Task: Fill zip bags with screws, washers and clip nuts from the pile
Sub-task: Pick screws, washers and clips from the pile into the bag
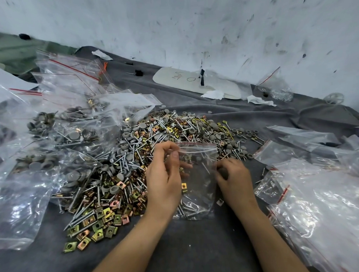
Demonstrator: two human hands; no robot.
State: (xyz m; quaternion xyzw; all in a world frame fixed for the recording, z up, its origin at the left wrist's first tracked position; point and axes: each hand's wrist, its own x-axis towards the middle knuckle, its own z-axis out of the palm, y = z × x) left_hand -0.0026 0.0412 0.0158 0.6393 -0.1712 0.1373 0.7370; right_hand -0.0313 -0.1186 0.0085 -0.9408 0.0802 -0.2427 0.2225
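The left hand (pixel 163 177) pinches the upper left edge of a clear zip bag (pixel 201 194) between thumb and curled fingers and holds it up over the near side of the pile (pixel 134 149). The other fingertips lie behind the plastic and are hard to make out. The right hand (pixel 236 179) is at the bag's right edge, its fingers curled round a grey piece (pixel 223 173). That piece is blurred and mostly hidden, so its kind cannot be told.

Screws (pixel 189 212) lie in the bottom of the bag. Higher up, the clear film makes it uncertain which parts are inside and which belong to the pile behind.

The pile mixes screws, grey washers (pixel 142 125) and yellowish clip nuts (pixel 100 224) on a grey cloth (pixel 198 247). Filled bags (pixel 68 131) are heaped at the left, partly cut off by the frame. Empty bags (pixel 323 202) are stacked at the right and are also cut off. A white board (pixel 178 79) with illegible writing lies by the wall (pixel 211 22).
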